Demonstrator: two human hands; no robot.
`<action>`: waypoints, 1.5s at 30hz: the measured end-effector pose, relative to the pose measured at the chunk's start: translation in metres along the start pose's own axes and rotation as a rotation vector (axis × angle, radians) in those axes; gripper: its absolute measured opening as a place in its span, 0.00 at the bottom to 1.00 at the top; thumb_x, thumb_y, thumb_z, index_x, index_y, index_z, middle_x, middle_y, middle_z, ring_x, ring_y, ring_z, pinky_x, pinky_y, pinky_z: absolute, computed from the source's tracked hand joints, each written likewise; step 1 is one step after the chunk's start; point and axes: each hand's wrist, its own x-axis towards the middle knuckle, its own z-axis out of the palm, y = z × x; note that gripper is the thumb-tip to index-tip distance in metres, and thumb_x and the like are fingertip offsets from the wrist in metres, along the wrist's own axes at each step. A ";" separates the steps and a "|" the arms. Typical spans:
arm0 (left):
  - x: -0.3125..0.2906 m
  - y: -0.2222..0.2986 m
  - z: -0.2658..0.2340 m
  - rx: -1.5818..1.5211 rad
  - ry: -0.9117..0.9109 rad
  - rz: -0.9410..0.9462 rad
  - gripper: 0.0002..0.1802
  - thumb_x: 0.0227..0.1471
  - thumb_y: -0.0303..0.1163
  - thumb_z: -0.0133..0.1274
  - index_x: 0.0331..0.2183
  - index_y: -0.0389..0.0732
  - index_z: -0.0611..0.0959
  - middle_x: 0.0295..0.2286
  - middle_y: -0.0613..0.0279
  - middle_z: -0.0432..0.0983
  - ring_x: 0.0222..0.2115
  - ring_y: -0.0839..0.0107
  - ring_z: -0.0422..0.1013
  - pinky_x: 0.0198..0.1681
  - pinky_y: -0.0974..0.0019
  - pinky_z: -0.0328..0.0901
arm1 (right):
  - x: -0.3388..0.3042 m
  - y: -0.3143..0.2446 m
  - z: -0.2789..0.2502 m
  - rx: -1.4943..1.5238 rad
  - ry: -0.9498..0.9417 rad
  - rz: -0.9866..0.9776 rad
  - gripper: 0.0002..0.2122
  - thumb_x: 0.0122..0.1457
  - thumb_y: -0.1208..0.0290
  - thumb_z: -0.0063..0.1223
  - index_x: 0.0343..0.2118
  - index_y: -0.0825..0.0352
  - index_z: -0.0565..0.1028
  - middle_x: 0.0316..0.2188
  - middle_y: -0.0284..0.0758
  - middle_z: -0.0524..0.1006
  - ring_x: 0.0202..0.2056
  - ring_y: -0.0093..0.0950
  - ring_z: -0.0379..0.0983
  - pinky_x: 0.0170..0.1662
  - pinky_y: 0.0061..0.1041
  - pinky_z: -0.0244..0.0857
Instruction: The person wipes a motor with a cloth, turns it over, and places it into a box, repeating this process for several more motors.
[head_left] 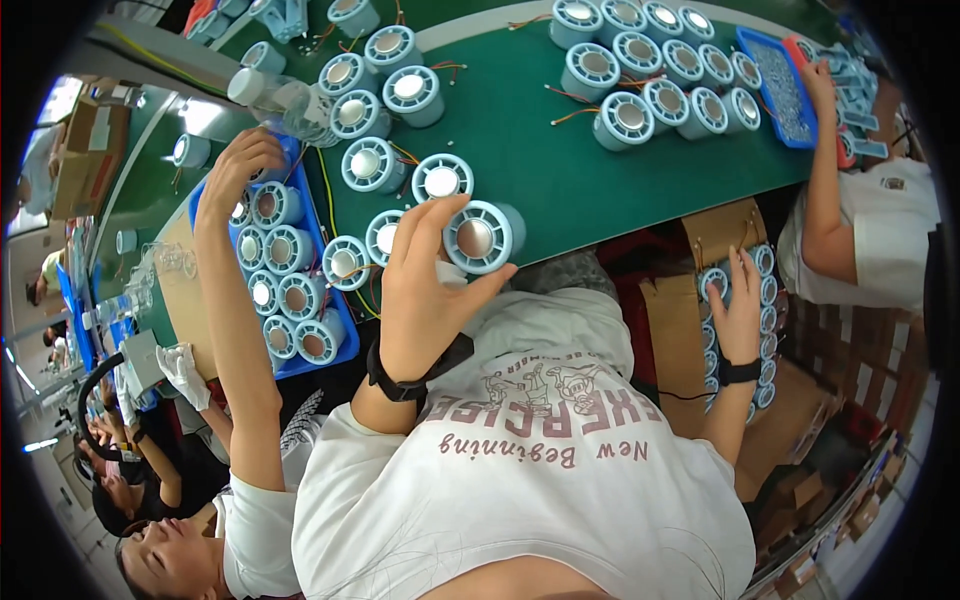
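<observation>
My left hand [425, 290], with a dark band at the wrist, is closed around a light blue round housing [480, 238], thumb below and fingers above. The housing has a spoked rim and a shiny metal disc in its middle, facing up. It is held at the table's near edge, beside a similar housing [443, 178]. Off to the right, my right hand [738, 305] reaches over a cardboard box [672, 330] filled with rows of the same housings. Its thumb and fingers are apart, next to a housing [712, 281] in the box.
Groups of wired housings [626, 120] stand on the green table [500, 110]. At left, a co-worker's hand [245, 165] reaches to a blue tray [347, 350] of housings near a clear plastic bottle [285, 102]. Another person's hand [820, 90] is beside a blue parts tray [772, 85].
</observation>
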 end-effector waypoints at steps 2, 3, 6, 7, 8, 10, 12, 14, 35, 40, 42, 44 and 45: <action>0.000 0.001 -0.005 -0.091 -0.006 -0.030 0.36 0.33 0.27 0.70 0.48 0.38 0.76 0.45 0.54 0.71 0.41 0.61 0.73 0.40 0.65 0.69 | 0.023 -0.051 -0.029 0.108 0.000 -0.093 0.31 0.49 0.77 0.62 0.59 0.67 0.65 0.57 0.44 0.65 0.57 0.41 0.63 0.57 0.33 0.59; 0.002 0.000 -0.008 -0.248 -0.062 -0.055 0.36 0.34 0.29 0.70 0.49 0.37 0.75 0.46 0.53 0.71 0.41 0.63 0.73 0.42 0.65 0.69 | 0.031 -0.077 -0.040 0.217 -0.001 -0.172 0.30 0.50 0.76 0.62 0.58 0.68 0.66 0.56 0.43 0.66 0.57 0.40 0.63 0.58 0.33 0.58; 0.000 -0.001 -0.008 -0.592 -0.174 -0.115 0.38 0.37 0.33 0.70 0.51 0.33 0.74 0.47 0.52 0.71 0.42 0.67 0.73 0.46 0.65 0.69 | 0.055 -0.132 -0.054 0.498 -0.055 -0.422 0.32 0.47 0.73 0.65 0.58 0.67 0.67 0.57 0.42 0.67 0.57 0.39 0.64 0.58 0.33 0.59; 0.001 -0.001 -0.005 -0.816 -0.246 -0.178 0.38 0.38 0.32 0.69 0.51 0.34 0.73 0.47 0.53 0.71 0.43 0.67 0.72 0.47 0.65 0.68 | 0.064 -0.145 -0.053 0.594 -0.078 -0.526 0.33 0.45 0.71 0.68 0.57 0.67 0.68 0.57 0.41 0.66 0.55 0.40 0.65 0.57 0.33 0.60; 0.001 0.000 0.000 -1.041 -0.319 -0.240 0.38 0.39 0.32 0.68 0.52 0.34 0.72 0.46 0.54 0.72 0.45 0.67 0.72 0.48 0.66 0.67 | 0.071 -0.159 -0.053 0.682 -0.122 -0.559 0.36 0.42 0.70 0.70 0.58 0.66 0.67 0.58 0.41 0.65 0.55 0.40 0.65 0.57 0.33 0.60; 0.001 0.001 0.007 -1.276 -0.395 -0.306 0.37 0.40 0.32 0.67 0.53 0.34 0.71 0.46 0.54 0.72 0.47 0.67 0.71 0.50 0.66 0.66 | 0.084 -0.184 -0.047 0.761 -0.172 -0.585 0.39 0.39 0.68 0.72 0.58 0.66 0.67 0.59 0.41 0.64 0.55 0.39 0.64 0.57 0.33 0.60; -0.004 0.000 0.022 -1.428 -0.377 -0.265 0.40 0.41 0.33 0.67 0.55 0.34 0.68 0.47 0.53 0.71 0.48 0.65 0.70 0.52 0.64 0.64 | 0.091 -0.196 -0.040 0.904 -0.325 -0.689 0.39 0.36 0.68 0.74 0.56 0.67 0.68 0.57 0.44 0.66 0.54 0.39 0.66 0.55 0.31 0.61; -0.008 0.001 0.027 -1.510 -0.365 -0.247 0.41 0.41 0.34 0.67 0.55 0.33 0.67 0.47 0.52 0.70 0.48 0.64 0.70 0.53 0.63 0.64 | 0.092 -0.199 -0.041 0.897 -0.306 -0.693 0.39 0.35 0.69 0.74 0.55 0.67 0.69 0.56 0.44 0.67 0.53 0.39 0.67 0.54 0.31 0.62; -0.038 -0.016 0.002 -0.200 0.019 0.298 0.32 0.35 0.17 0.64 0.48 0.44 0.80 0.47 0.52 0.68 0.40 0.62 0.68 0.41 0.63 0.65 | 0.121 -0.227 -0.046 0.717 -0.445 -0.728 0.36 0.36 0.72 0.72 0.54 0.65 0.69 0.48 0.40 0.70 0.48 0.34 0.70 0.50 0.28 0.65; -0.028 -0.027 -0.019 0.291 0.284 0.214 0.28 0.37 0.25 0.67 0.45 0.49 0.83 0.47 0.56 0.70 0.38 0.59 0.66 0.42 0.61 0.62 | 0.204 -0.249 -0.011 0.562 -0.218 -0.782 0.34 0.39 0.74 0.69 0.54 0.61 0.69 0.49 0.38 0.71 0.49 0.36 0.69 0.51 0.30 0.65; -0.024 -0.033 -0.024 0.354 0.320 0.173 0.27 0.38 0.28 0.67 0.45 0.50 0.83 0.47 0.57 0.70 0.39 0.58 0.65 0.43 0.61 0.62 | 0.230 -0.258 0.013 0.405 -0.188 -1.045 0.34 0.40 0.78 0.68 0.55 0.58 0.70 0.50 0.37 0.70 0.50 0.36 0.67 0.54 0.34 0.63; -0.021 -0.039 -0.029 0.488 0.385 0.079 0.25 0.39 0.32 0.67 0.45 0.52 0.83 0.47 0.57 0.69 0.41 0.58 0.62 0.45 0.61 0.60 | 0.238 -0.268 0.028 0.391 -0.198 -1.097 0.34 0.39 0.79 0.67 0.55 0.57 0.70 0.50 0.37 0.71 0.51 0.36 0.67 0.54 0.35 0.62; -0.021 -0.043 -0.030 0.490 0.395 0.077 0.25 0.39 0.32 0.67 0.45 0.52 0.83 0.47 0.57 0.69 0.41 0.58 0.62 0.45 0.61 0.60 | 0.242 -0.272 0.035 0.378 -0.210 -1.136 0.35 0.39 0.79 0.67 0.55 0.56 0.70 0.50 0.36 0.71 0.51 0.36 0.66 0.55 0.35 0.62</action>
